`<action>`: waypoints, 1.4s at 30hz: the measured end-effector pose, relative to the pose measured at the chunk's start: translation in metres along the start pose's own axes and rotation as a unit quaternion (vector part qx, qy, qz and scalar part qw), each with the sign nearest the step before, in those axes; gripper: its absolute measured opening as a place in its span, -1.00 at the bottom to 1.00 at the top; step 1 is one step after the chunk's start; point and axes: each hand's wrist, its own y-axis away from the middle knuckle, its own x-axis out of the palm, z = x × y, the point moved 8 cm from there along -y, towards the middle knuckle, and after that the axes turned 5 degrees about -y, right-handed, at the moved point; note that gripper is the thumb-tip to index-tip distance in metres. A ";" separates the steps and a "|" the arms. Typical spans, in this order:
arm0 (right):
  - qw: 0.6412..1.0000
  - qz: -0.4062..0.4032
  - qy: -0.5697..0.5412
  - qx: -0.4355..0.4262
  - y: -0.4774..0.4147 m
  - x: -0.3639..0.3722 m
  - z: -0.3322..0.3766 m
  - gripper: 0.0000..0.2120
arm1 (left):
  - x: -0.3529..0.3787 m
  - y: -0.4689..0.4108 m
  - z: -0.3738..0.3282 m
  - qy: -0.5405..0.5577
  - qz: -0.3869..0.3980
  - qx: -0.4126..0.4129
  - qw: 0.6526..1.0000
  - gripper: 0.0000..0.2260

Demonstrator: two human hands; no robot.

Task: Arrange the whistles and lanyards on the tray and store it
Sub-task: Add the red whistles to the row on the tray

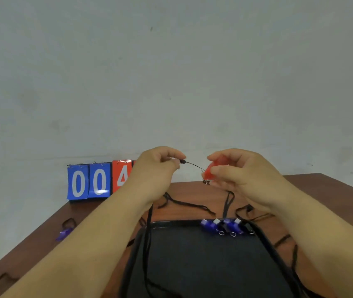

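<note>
Black flat tray (pixel 203 265) below you, your left hand (pixel 156 168) pinching thin cord (pixel 195 166), right hand (pixel 240 173) gripping red plastic whistle (pixel 211 172).

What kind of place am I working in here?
Probably a sports equipment room or storage corner: a flip scoreboard stands against a bare wall, with blue whistles on a black tray.

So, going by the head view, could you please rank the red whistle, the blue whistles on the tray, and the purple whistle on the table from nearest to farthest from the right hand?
1. Red whistle: pinched in the right hand itself.
2. Blue whistles: below the hand, along the far rim of the black tray.
3. Purple whistle: far left on the table, beyond the left forearm.
</note>
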 end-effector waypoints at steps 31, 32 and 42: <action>0.919 0.153 0.352 0.092 -0.051 0.013 -0.130 -0.75 | 0.090 -0.046 0.129 -0.171 0.269 0.017 0.948 -0.95; 0.923 0.145 0.344 0.093 -0.052 0.011 -0.134 -0.75 | 0.093 -0.046 0.132 -0.167 0.271 0.015 0.948 -0.95; 0.935 0.074 0.342 0.062 -0.051 -0.005 -0.156 -0.78 | 0.108 -0.048 0.148 -0.139 0.289 -0.011 0.947 -0.95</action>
